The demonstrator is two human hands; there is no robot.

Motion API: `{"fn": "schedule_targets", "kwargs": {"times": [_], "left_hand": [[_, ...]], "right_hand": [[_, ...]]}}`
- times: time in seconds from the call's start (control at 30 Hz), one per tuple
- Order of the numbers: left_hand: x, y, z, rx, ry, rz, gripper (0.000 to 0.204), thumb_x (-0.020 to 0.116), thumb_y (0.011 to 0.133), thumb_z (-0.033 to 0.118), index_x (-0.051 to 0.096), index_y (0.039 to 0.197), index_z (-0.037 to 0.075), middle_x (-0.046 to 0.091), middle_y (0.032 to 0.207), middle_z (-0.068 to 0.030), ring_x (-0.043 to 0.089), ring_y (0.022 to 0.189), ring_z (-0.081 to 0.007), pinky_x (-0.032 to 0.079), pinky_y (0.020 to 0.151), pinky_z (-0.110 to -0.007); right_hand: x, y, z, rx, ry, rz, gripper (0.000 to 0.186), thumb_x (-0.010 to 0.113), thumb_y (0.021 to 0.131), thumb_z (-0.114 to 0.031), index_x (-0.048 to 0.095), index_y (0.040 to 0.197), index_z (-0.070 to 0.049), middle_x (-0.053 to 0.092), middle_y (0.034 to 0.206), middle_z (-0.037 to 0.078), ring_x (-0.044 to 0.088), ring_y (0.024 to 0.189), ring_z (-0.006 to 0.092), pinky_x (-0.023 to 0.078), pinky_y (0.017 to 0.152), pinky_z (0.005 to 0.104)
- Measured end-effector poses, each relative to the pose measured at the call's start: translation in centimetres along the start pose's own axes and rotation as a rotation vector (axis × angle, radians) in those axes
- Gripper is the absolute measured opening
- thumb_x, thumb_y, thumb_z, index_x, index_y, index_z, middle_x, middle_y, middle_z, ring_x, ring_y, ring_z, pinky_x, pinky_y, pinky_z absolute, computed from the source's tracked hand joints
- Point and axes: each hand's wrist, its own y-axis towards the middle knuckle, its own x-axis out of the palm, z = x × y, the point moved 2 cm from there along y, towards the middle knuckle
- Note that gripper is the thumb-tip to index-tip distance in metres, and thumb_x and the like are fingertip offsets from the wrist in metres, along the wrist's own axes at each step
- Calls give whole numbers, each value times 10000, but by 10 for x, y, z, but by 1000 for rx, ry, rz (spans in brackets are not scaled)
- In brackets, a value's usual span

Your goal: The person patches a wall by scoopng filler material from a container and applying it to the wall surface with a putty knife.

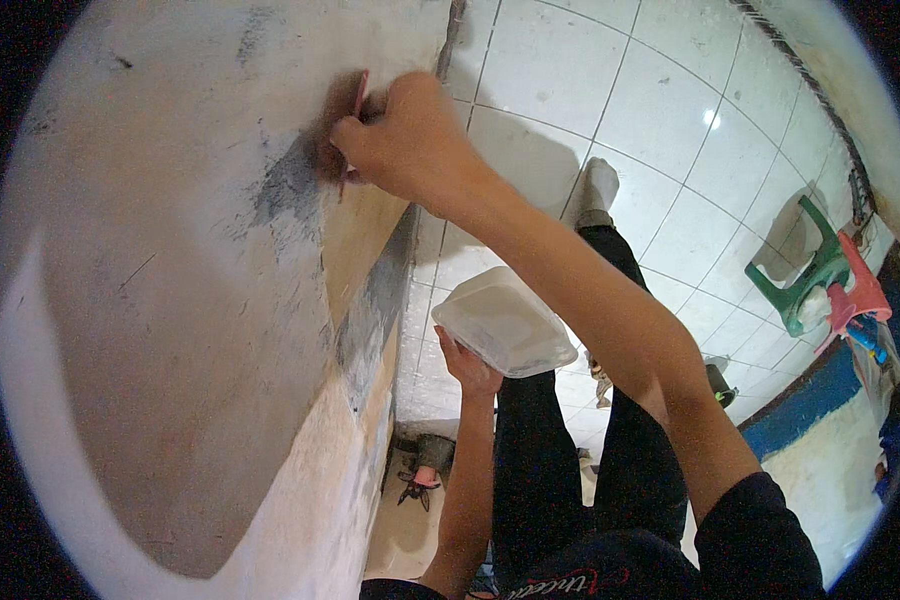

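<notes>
My right hand (402,140) is closed around a thin reddish scraper (361,92), seen nearly edge-on and held up against the wall (190,260). The wall is beige, with a rough dark grey patch (288,185) beside the scraper. Below my right forearm, my left hand (469,365) grips a white plastic tub (505,318) by its underside and near edge. The tub is tilted, and some pale material seems to line its inside. Part of the right hand's fingers is blurred and hidden behind the tool.
White tiles (660,130) cover the floor, where my foot (599,187) stands near the wall. Green (805,265) and pink plastic pieces (860,285), perhaps small chairs, are at the right. A dark pot (434,452) sits by the wall's base near my left forearm.
</notes>
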Motion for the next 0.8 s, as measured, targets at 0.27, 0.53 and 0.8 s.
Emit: {"fn": "schedule_targets", "kwargs": {"times": [0.27,0.53,0.8], "left_hand": [[30,-20,15,-22,0,-54,703,369,959,645,395,1439,132,470,1423,-110,462,1290,-340,382,1078,-515],[112,-75,29,-44,20,-265,684,326,972,641,427,1417,132,496,1399,-123,490,1272,-342,407,1063,-528],[212,-175,45,-51,152,-414,627,331,1009,563,398,1438,111,507,1393,-115,530,1235,-319,429,1060,-485]], "right_hand": [[-114,-43,-151,-256,407,-161,225,606,770,-137,660,666,55,670,657,185,682,621,237,560,612,395],[-250,-170,-145,-10,579,330,295,640,903,-148,618,1120,50,682,981,137,694,839,209,578,760,366],[-364,-378,-153,112,514,481,251,577,948,-152,613,1115,33,681,1022,117,687,862,187,583,732,351]]}}
